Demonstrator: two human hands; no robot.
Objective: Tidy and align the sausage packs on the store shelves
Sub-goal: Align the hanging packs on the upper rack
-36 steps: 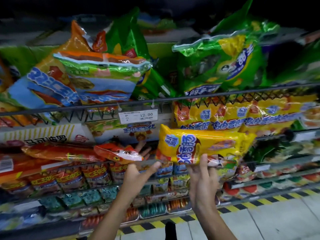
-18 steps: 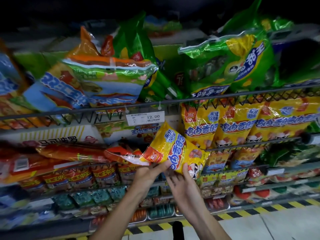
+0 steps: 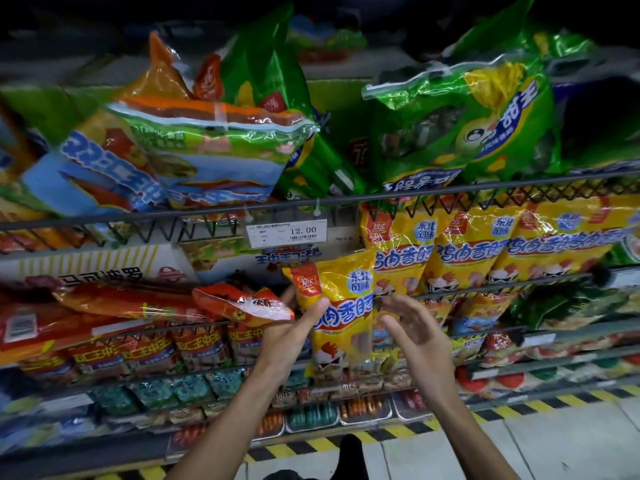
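Our left hand grips the yellow sausage pack, upright now, just left of the matching yellow row. Right hand hovers beside it, fingers spread, empty. Next, we reckon: slot it squarely into that row.

Yellow sausage pack upright in left hand — right hand beside.

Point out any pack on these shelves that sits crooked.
The red pack lies sideways across the shelf rail, beside upright rows. Above, the blue-and-green pack tilts over its rail. The left hand holds the yellow pack upright, not shelved.
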